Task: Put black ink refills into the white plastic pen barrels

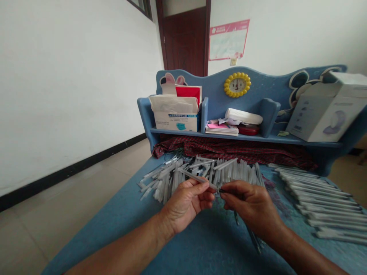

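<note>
My left hand (192, 202) pinches a translucent pen barrel (190, 175), which slants up to the left. Against the barrel's near end, my right hand (249, 202) grips a thin dark piece that looks like a pen refill (220, 190); its length is mostly hidden by the fingers. More dark, thin rods (254, 236) show below my right hand, and I cannot tell whether it holds them or they lie on the table. Behind both hands spreads a loose pile of clear pen barrels (168, 179). On the right lies a row of pens (323, 202) with dark cores.
The blue table (120, 236) has a raised shelf (177, 133) at the back. On it are a mask box (174, 118), papers (222, 130), a white carton (321, 110) and a yellow flower-shaped clock (237, 84). A red checked cloth (218, 147) lies beneath the shelf.
</note>
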